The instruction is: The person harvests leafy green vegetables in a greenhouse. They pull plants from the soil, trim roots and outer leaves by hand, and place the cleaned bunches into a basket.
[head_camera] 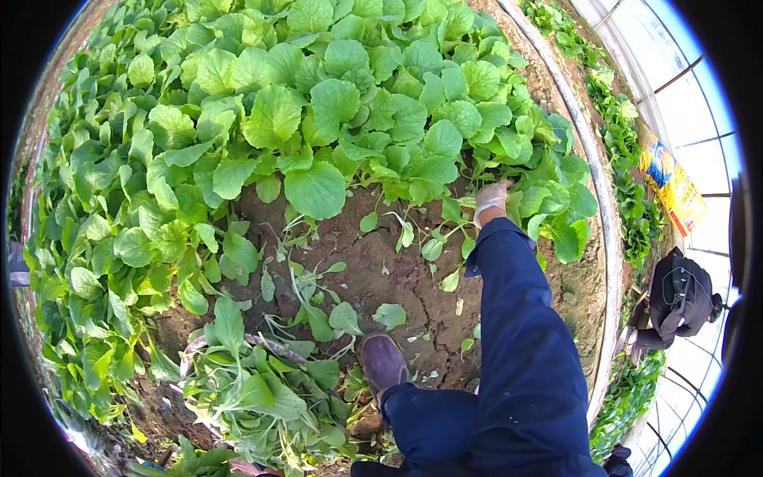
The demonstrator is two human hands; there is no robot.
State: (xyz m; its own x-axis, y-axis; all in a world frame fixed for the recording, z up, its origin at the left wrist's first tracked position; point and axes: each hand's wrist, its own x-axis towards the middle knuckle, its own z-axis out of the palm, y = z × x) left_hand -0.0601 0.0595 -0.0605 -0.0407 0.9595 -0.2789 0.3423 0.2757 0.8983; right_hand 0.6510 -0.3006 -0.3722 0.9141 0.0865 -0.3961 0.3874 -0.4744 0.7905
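Observation:
My right hand, in a thin translucent glove and a navy sleeve, reaches into the edge of a dense bed of leafy greens. Its fingers are partly hidden against the stems, beside a clump of broad green leaves leaning right. Whether they grip a plant cannot be told. At the bottom edge, what looks like a hand is cut off by the frame beside loose leaves. It may be my left hand; its hold is unclear. A heap of cut greens lies at lower left, a curved handle or rim showing along it.
Bare cracked soil with scattered leaves lies before my brown shoe. A pale pipe or hose borders the bed on the right. Beyond it are more greens, a yellow printed bag, a black bag or garment and plastic greenhouse sheeting.

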